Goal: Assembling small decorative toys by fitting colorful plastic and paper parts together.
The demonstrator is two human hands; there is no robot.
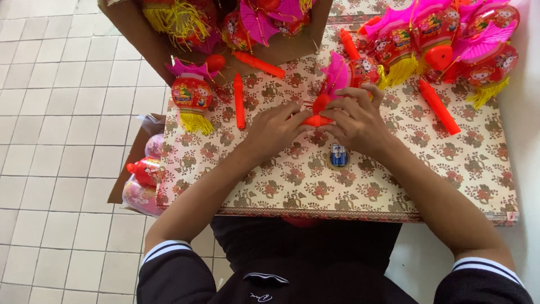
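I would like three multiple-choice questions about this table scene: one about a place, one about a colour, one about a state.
1. Where does the small round blue and white object lie?
A. on the floor tiles
B. on the flowered tabletop, just nearer the person than the hands
C. inside the cardboard box

2. What colour is the fringe of the red paper lantern that lies alone, left of the hands?
A. yellow
B. green
C. white

3. What are the left hand and right hand doing?
A. resting flat, apart
B. hanging below the table
C. together gripping a small orange plastic piece

Answers: 1 B, it lies on the cloth below the hands. 2 A, yellow tassels hang from it. 3 C, both sets of fingers close on the piece.
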